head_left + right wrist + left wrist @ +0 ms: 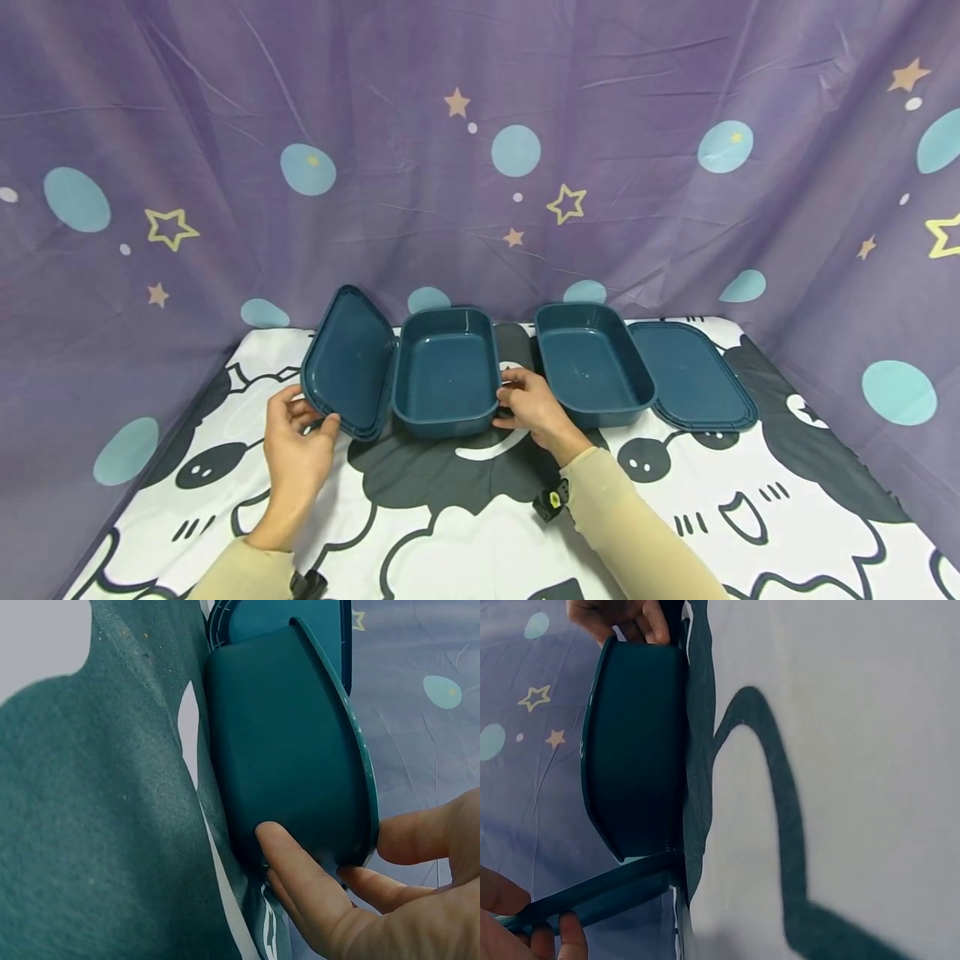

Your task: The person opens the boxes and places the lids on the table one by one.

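Observation:
Two dark blue rectangular food containers stand upright, their tops uncovered. Beside the left container (446, 367), my left hand (296, 442) grips the edge of a matching lid (351, 362). That lid is tilted up steeply, its lower edge down by the container's left side. My right hand (536, 408) touches the left container's right side, some fingers at its rim and another digit against the outer wall (292, 750). Nothing shows inside that container. Farther right stands the second container (592, 358), apart from my right hand.
A second blue lid (693, 375) lies flat at the right container's right side. Under everything is a white and dark grey cartoon-print cloth (480, 550). A purple curtain (390, 208) with stars and dots hangs close behind the containers.

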`<action>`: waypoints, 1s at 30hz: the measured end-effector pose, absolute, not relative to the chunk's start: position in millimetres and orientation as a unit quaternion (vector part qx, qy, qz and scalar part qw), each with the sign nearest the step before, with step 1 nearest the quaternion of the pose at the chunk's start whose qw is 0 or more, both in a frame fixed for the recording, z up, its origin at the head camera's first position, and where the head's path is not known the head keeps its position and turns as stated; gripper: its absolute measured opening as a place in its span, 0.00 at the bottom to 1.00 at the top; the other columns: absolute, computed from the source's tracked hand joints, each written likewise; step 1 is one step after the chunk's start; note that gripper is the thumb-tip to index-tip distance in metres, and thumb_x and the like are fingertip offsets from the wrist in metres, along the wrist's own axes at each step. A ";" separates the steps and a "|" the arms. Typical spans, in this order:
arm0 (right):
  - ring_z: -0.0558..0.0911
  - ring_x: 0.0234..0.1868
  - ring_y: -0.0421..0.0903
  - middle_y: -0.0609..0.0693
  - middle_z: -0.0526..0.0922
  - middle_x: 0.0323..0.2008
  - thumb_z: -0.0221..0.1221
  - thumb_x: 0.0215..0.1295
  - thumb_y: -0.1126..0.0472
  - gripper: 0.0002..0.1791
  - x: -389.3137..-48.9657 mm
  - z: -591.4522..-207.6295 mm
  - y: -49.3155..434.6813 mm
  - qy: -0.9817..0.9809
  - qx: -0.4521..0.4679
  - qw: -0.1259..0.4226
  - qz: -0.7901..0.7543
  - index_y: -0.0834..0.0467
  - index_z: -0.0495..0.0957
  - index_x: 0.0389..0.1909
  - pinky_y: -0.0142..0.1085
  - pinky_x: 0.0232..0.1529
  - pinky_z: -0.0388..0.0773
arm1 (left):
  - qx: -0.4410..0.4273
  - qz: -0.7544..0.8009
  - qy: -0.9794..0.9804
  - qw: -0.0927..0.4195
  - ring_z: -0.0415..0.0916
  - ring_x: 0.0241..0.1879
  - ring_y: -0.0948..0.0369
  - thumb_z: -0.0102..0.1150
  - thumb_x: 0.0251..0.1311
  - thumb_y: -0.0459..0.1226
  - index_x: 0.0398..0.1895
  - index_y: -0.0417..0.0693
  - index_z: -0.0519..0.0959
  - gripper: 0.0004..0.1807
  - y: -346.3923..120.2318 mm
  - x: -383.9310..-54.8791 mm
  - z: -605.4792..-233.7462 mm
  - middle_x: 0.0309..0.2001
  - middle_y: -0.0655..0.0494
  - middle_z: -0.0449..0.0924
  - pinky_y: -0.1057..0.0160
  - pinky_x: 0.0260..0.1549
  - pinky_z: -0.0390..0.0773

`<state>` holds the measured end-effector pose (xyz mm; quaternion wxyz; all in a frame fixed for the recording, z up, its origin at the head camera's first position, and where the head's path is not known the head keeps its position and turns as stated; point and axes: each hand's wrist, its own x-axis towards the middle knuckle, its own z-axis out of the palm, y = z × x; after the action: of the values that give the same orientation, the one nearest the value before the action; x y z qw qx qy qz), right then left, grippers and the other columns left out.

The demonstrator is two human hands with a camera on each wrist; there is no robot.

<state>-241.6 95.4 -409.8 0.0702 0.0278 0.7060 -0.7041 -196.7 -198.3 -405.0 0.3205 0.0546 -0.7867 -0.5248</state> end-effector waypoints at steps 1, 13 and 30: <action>0.73 0.40 0.52 0.64 0.70 0.47 0.49 0.66 0.71 0.22 -241.2 -409.6 95.4 0.706 0.028 0.069 -0.704 0.70 0.64 0.61 0.48 0.39 0.81 | 0.056 -0.521 -0.789 0.321 0.73 0.33 0.69 0.61 0.46 0.18 0.58 0.40 0.67 0.32 -198.9 -196.4 -404.6 0.39 0.51 0.74 0.81 0.31 0.72; 0.73 0.42 0.52 0.66 0.69 0.50 0.48 0.66 0.71 0.23 -239.2 -407.6 94.5 0.708 0.028 0.073 -0.702 0.70 0.63 0.62 0.50 0.41 0.81 | 0.086 -0.499 -0.794 0.336 0.73 0.33 0.66 0.62 0.46 0.21 0.57 0.40 0.68 0.31 -205.0 -195.2 -401.4 0.37 0.50 0.75 0.72 0.38 0.66; 0.74 0.41 0.51 0.63 0.70 0.47 0.49 0.65 0.71 0.22 -240.5 -408.3 94.4 0.707 0.031 0.069 -0.703 0.70 0.65 0.61 0.50 0.40 0.81 | 0.134 -0.465 -0.816 0.316 0.70 0.33 0.69 0.63 0.48 0.25 0.57 0.39 0.68 0.29 -218.2 -195.9 -399.5 0.39 0.48 0.76 0.66 0.37 0.64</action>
<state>-240.5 94.4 -408.3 0.0694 0.0314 0.7068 -0.7033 -195.9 -218.2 -399.5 0.3156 0.1338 -0.8161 -0.4653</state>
